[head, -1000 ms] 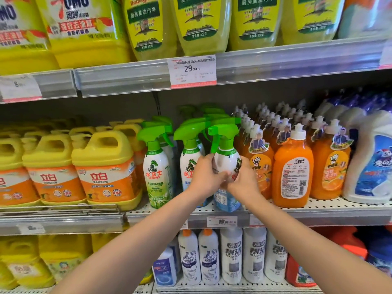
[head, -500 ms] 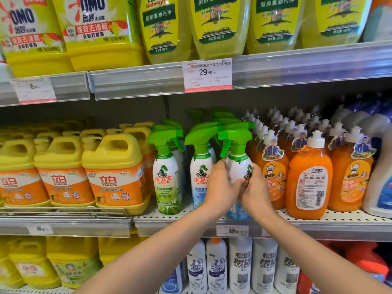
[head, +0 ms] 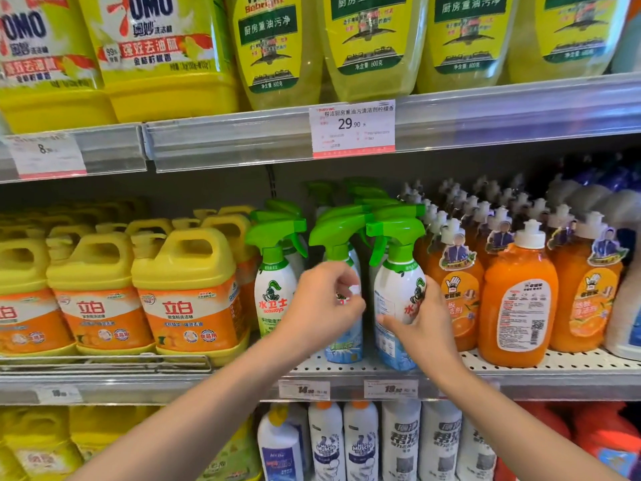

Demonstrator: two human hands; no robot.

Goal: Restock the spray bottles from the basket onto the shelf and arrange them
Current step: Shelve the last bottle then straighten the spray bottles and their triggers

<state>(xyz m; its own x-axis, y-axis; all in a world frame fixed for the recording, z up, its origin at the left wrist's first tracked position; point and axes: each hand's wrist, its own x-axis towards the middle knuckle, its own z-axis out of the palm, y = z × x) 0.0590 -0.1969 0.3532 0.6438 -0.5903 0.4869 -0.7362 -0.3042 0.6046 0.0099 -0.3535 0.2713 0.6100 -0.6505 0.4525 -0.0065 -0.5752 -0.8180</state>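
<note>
Right spray bottle (head: 399, 300) stands upright on shelf (head: 555, 366), grasped by right hand (head: 421, 324). Left hand (head: 322, 307), fingers curled, touches middle spray bottle (head: 341, 345); firm grip cannot be confirmed.

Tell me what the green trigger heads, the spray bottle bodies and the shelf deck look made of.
Trigger heads: glossy moulded plastic, with smooth highlights. Spray bottle bodies: probably white plastic under a printed sleeve. Shelf deck: perforated sheet, seemingly painted metal, judging by its regular punched holes.
</note>
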